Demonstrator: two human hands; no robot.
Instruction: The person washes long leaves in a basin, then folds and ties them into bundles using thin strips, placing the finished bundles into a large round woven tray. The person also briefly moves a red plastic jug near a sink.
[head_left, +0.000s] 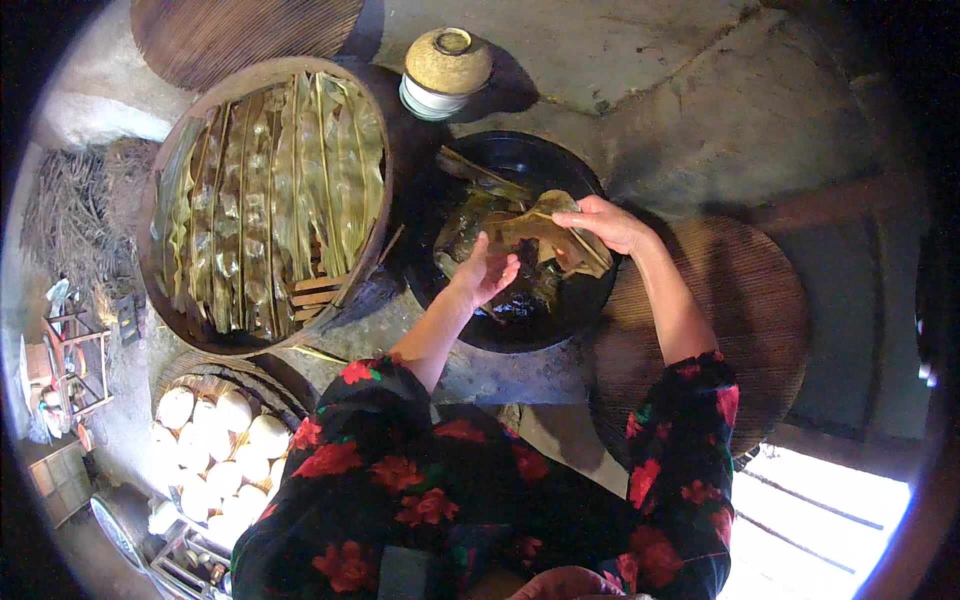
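Observation:
A broad brown-green leaf (551, 225) is pinched at its upper right in my right hand (604, 223), over a dark round basin (517, 345). My left hand (487, 271) is above the basin's left part, palm up with fingers apart, just below the leaf's left side; it seems to hold nothing. Wet leaves (461, 225) lie in the basin beneath, and a folded strip of leaf (484, 171) rests at its upper left. Left of the basin, long flat leaves (255, 202) line a large round steamer (386, 187) side by side, with wooden slats (315, 292) showing at its lower right.
Behind the basin an upturned tan bowl (450, 60) sits on white bowls (431, 101). Round ribbed lids stand at the right (720, 322) and upper left (240, 34). Pale rounded pieces (225, 450) fill a tray at lower left, near dry brushwood (71, 217).

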